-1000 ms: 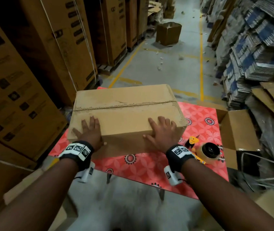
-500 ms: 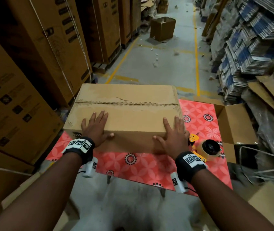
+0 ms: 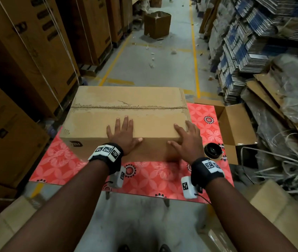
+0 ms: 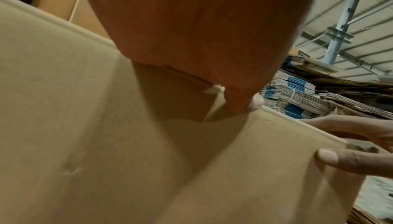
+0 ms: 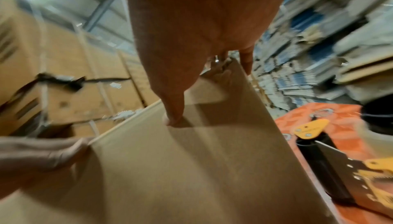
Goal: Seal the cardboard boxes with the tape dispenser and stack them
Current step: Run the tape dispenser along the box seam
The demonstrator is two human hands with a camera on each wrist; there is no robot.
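Observation:
A large brown cardboard box point(image 3: 97, 124) with shut flaps stands on the red flowered table point(image 3: 57, 160); a ragged seam point(image 3: 126, 107) runs along its top. My left hand point(image 3: 121, 133) lies flat on the near flap around the middle, thumb over the front edge. My right hand point(image 3: 185, 140) presses flat on the box's near right corner. In the left wrist view my thumb point(image 4: 255, 104) rests on the box face point(image 4: 106, 143). The yellow and black tape dispenser point(image 5: 331, 165) lies on the table just right of the box, half hidden behind my right wrist in the head view point(image 3: 213, 150).
An open, unsealed box point(image 3: 235, 128) sits off the table's right edge. Tall stacked cartons point(image 3: 26, 60) wall the left side, bundles of flat cardboard point(image 3: 244, 51) and loose strapping point(image 3: 280, 170) crowd the right. Another box point(image 3: 157, 24) stands far down the aisle.
My left hand slid right along the near flap from the box's left part to its middle. My right hand shifted to the near right corner, now covering part of the dispenser.

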